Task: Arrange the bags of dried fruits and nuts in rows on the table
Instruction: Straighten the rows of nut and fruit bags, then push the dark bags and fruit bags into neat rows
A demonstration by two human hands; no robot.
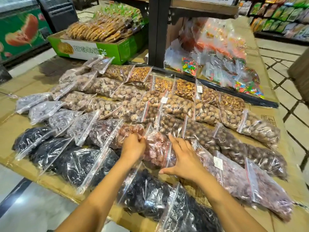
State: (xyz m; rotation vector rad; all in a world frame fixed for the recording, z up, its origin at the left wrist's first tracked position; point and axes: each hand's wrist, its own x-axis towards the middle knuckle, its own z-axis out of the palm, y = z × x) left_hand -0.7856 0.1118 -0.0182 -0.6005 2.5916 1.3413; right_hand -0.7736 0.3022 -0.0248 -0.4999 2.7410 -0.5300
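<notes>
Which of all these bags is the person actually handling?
The reddish dried-fruit bag at mid-table: the left hand pinches its top edge, and the right hand presses flat against its side.

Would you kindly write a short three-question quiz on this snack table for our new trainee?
1. True or false: the right hand lies open, fingers spread, on the reddish fruit bag.
2. What does the left hand pinch? A. that bag's top edge B. a black fruit bag C. a price label
3. Fill in: the biscuits sit in a ____ box.
Key: 1 true; 2 A; 3 green.
</notes>
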